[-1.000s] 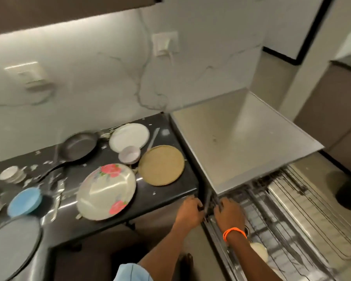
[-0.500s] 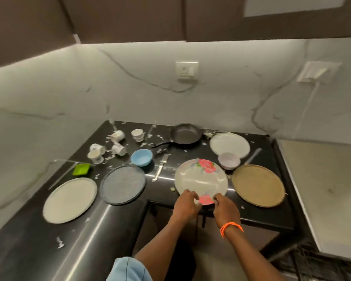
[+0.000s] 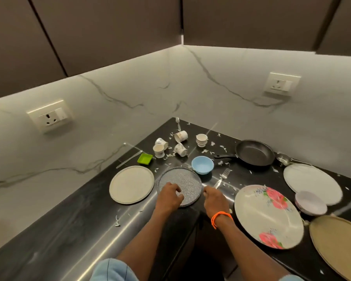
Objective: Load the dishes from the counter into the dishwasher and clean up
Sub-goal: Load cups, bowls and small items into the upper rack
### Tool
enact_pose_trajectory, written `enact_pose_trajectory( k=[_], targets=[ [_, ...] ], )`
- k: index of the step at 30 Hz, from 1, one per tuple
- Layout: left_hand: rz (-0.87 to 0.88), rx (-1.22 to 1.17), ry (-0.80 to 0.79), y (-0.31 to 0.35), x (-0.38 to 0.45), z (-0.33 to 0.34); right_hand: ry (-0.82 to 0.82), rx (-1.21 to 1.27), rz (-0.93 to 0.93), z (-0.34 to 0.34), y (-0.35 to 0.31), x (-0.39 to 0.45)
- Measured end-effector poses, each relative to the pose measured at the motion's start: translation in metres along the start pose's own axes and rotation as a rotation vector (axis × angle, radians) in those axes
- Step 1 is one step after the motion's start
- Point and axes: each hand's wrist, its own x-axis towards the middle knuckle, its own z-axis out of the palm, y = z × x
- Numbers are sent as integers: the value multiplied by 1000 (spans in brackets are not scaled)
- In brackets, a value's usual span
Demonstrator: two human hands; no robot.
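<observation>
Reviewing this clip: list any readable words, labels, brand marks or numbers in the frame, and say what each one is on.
None can be read.
Cups: faint printed decoration, too small to tell whether it includes lettering.
Floral plate: pink flowers only, no words.
Wall sockets: no marking legible.
Frying pan, blue bowl, grey textured plate: no visible text.
</observation>
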Motion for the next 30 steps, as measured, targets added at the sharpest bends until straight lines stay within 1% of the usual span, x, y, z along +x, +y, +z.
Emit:
enact_pose_trajectory(
  k=[4,8,12,16,22,25,27,30],
  targets=[
    [-90,15,62,-26,23,-18,-49,5,-56,18,-17,38],
    [-151,32,91,-37,47,-27,-44,22,-88,28,-24,73],
    [-172,14,129,-40,78,-32,-66,38,-86,35,-25,109],
    [-196,0,98,-45,103,-25,-83,49,-76,44,-20,140],
    [-127,-36,114,-50,173,-28,-34,36,-17,60,-37,205],
    [-104,-75,125,-51,202,-21,20,57,9,68,-40,237],
    [-114,-92,133,-54,217,-18,26,53,-7,74,-47,258],
    [-103,-106,146,-57,238,-15,-2,-27,-50,80,-61,293]
  ],
)
